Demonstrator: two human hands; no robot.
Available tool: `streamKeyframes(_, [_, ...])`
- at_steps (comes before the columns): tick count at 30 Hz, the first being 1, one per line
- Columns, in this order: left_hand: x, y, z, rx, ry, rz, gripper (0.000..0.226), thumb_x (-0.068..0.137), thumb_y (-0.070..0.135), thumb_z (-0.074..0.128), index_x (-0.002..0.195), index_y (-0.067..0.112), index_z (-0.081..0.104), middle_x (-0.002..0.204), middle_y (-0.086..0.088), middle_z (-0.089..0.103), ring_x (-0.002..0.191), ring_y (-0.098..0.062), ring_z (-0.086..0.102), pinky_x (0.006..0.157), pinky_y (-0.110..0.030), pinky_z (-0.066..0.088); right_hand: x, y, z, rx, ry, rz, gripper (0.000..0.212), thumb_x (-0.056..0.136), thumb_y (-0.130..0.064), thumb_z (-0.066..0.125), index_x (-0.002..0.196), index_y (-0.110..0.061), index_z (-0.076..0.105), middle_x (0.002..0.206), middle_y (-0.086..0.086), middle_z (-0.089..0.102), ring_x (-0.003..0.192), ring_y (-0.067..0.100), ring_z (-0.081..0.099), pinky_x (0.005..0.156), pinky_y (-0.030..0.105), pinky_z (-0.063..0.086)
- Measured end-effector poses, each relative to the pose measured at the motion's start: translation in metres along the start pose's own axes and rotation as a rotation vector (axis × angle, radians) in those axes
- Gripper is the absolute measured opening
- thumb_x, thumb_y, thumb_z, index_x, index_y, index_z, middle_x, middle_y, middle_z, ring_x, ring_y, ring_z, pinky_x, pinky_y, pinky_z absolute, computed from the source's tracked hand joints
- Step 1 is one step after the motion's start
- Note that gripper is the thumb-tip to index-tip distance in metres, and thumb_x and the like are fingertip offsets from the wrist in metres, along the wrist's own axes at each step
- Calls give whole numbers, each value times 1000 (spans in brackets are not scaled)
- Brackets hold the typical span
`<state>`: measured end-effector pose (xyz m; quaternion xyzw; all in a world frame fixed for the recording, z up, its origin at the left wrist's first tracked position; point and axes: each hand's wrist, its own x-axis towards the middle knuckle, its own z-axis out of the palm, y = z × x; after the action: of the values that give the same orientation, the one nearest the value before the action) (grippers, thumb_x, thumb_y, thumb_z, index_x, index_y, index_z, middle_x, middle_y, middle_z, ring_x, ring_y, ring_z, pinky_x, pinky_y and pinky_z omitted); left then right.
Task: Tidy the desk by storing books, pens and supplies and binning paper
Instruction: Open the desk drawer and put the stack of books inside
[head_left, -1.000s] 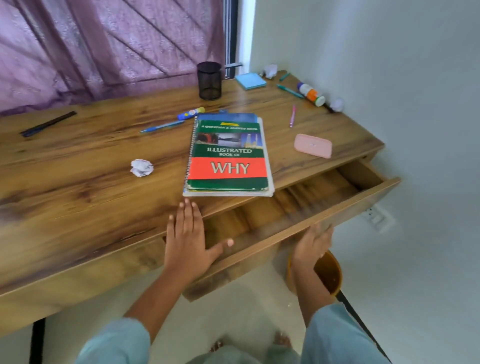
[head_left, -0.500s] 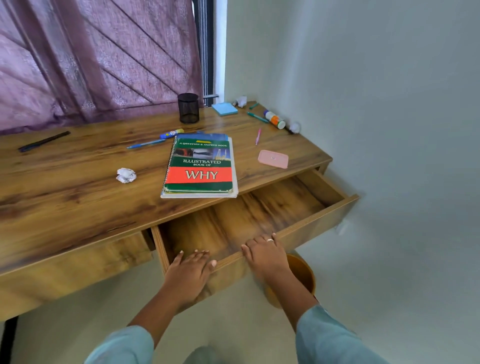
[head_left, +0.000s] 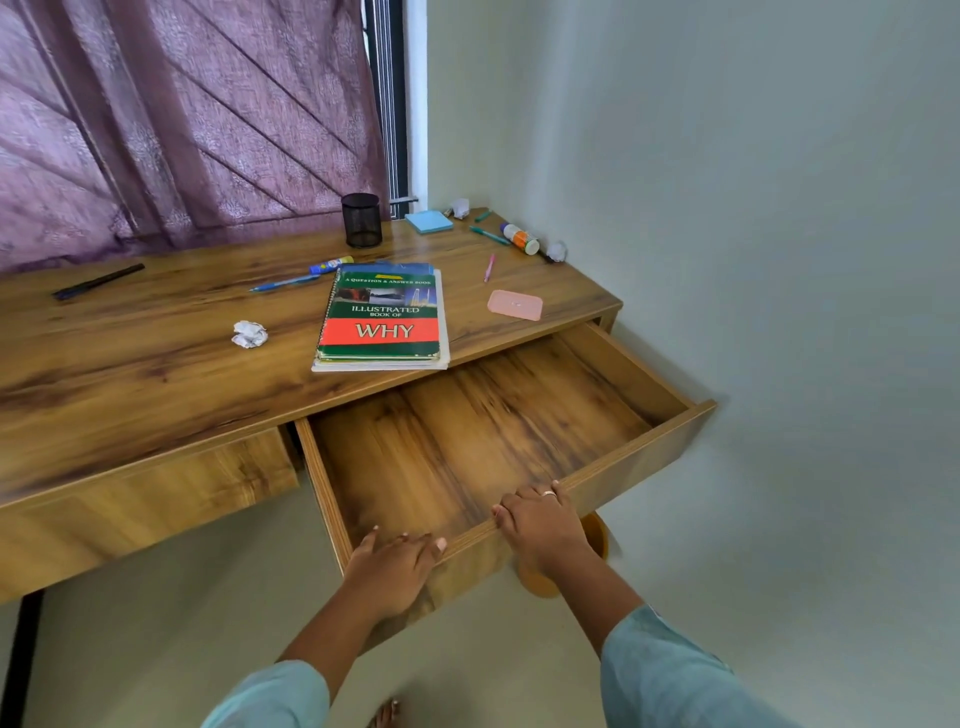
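The desk's drawer (head_left: 467, 441) is pulled far out and has nothing in it. My left hand (head_left: 395, 564) and my right hand (head_left: 540, 525) both grip the top rim of the drawer front, side by side. A stack of books (head_left: 382, 322) with a green and red cover lies on the desk (head_left: 130, 364) just behind the drawer. A crumpled paper ball (head_left: 249, 333) sits left of the books. A blue pen (head_left: 284, 283), a pink pen (head_left: 489, 267) and a black mesh pen cup (head_left: 361, 220) are farther back.
A pink case (head_left: 515, 304), blue sticky notes (head_left: 428, 222), a green pen (head_left: 489, 235), a glue bottle (head_left: 519, 239) and two small paper balls (head_left: 460, 207) (head_left: 557, 250) crowd the far right corner. A black pen (head_left: 98, 281) lies far left. A brown bin (head_left: 597, 535) stands under the drawer.
The drawer has slid much farther out. My left hand left the desk top and joined the right hand on the drawer front. The view has pulled back.
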<state>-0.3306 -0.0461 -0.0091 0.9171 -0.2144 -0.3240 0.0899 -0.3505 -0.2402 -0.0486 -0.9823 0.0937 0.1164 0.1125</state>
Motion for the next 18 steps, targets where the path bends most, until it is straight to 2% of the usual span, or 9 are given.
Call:
streamKeyframes(8, [6, -9, 14, -114, -74, -73, 55, 98, 55, 8, 148, 37, 19, 159, 3, 13, 146, -30, -5, 117, -47, 5, -11, 2, -5, -20, -46, -9, 46, 103, -39, 22, 125, -18, 55, 130, 5, 54, 128, 24, 43, 117, 44, 14])
streamKeyframes(13, [5, -7, 15, -125, -63, -65, 56, 99, 53, 10, 150, 31, 19, 159, 0, 12, 146, -31, -4, 117, -46, 6, -9, 3, -5, -58, -42, -20, 46, 103, -39, 23, 124, -18, 57, 129, 5, 55, 127, 24, 43, 116, 43, 16])
streamKeyframes(16, [4, -8, 15, -145, -59, -61, 57, 99, 54, 12, 150, 29, 18, 159, -1, 12, 147, -30, 0, 117, -44, 9, -2, -1, -10, -92, -45, -17, 47, 102, -41, 25, 113, -16, 63, 118, 6, 60, 116, 25, 51, 110, 43, 27])
streamKeyframes(18, [5, -9, 12, -150, -86, -41, 57, 99, 52, 14, 151, 28, 14, 160, -1, 10, 147, -29, 1, 117, -42, 7, 6, -5, -15, -89, -74, 9, 45, 100, -43, 30, 103, -15, 65, 107, 6, 63, 106, 25, 55, 96, 41, 39])
